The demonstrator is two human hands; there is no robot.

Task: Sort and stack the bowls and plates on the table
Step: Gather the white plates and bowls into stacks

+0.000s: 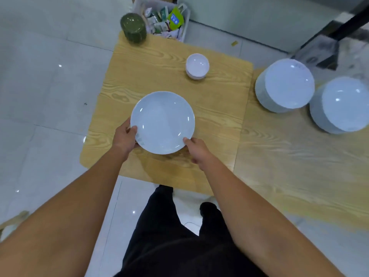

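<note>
A white plate [162, 121] is near the front of the small wooden table [151, 62], and both hands grip it. My left hand [125, 137] holds its left rim with the thumb on top. My right hand [196, 149] holds its lower right rim. I cannot tell whether the plate rests on the table or hovers just above it. A short stack of small white bowls [197, 65] stands farther back on the same table. Two tall stacks of white plates [284, 84] [341, 105] stand on the second wooden table [289, 156] to the right.
A dark green lidded jar [133, 27] stands at the small table's far left corner. Behind it a white bin [164, 19] full of packets sits on the tiled floor. A black table leg [351, 23] crosses the top right. My legs stand at the table's front edge.
</note>
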